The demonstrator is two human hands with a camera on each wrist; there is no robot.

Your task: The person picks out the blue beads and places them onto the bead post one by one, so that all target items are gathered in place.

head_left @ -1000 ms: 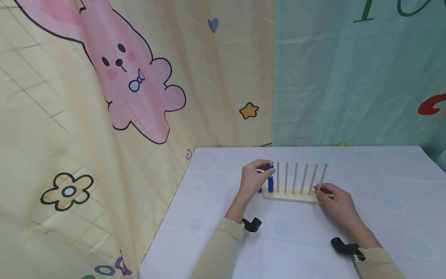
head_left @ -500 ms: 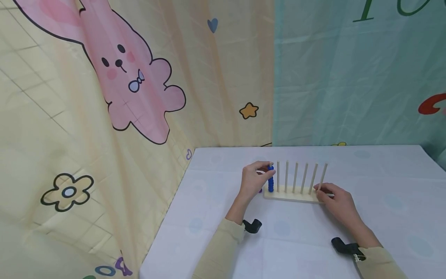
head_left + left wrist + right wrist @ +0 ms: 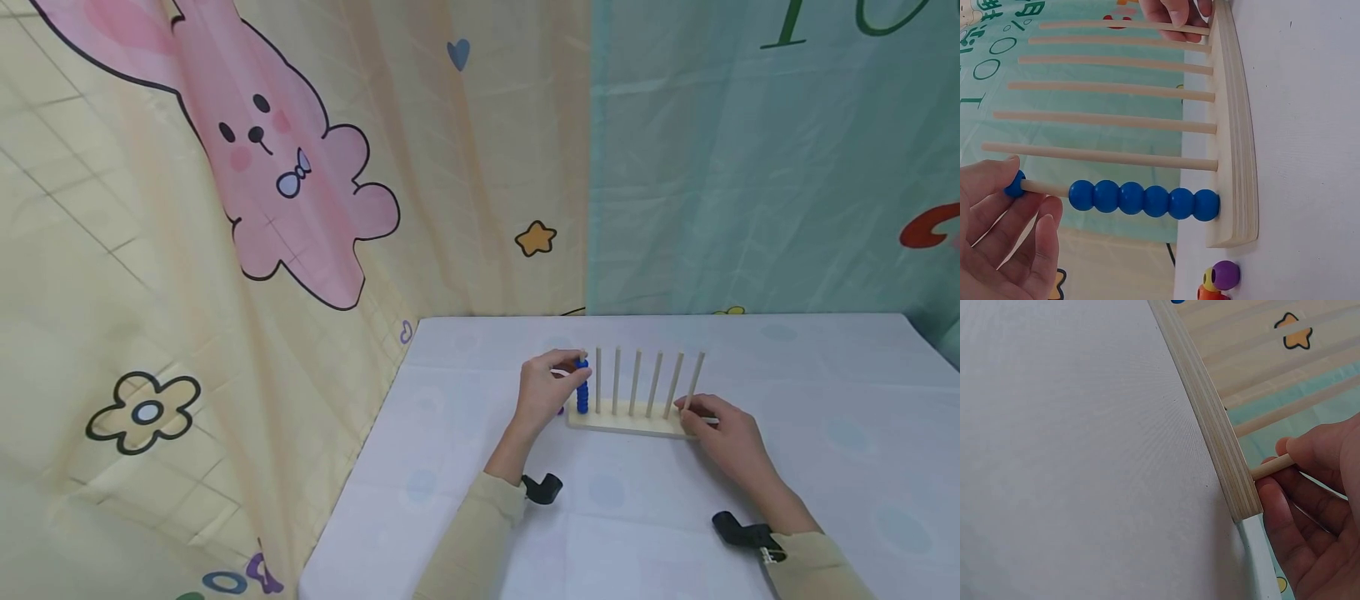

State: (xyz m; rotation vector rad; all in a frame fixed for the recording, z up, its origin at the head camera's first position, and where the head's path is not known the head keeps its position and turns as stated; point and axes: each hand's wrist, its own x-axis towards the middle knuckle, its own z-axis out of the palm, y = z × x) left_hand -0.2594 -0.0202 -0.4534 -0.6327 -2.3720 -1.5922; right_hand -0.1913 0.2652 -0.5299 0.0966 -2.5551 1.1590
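Note:
A wooden peg rack (image 3: 630,421) stands on the table, with several upright pegs in a row. My left hand (image 3: 542,387) pinches a blue bead (image 3: 1015,185) at the upper end of the leftmost peg (image 3: 1047,188). Lower on that peg, several blue beads (image 3: 1131,198) are stacked down to the base, with bare peg between them and the pinched bead. At the rack's other end, my right hand (image 3: 727,433) holds the rightmost peg (image 3: 1274,465) near its foot, between thumb and fingers. The pegs between the hands carry no beads.
Beyond the rack's left end lie a purple bead (image 3: 1226,275), a yellow one (image 3: 1209,279) and an orange one (image 3: 1210,292), partly out of frame. The white-covered table (image 3: 615,533) meets printed curtains (image 3: 480,167) at its back and left.
My left hand has come down slightly along the leftmost peg with the blue bead. My right hand has stayed at the rightmost peg, and the rack has not moved.

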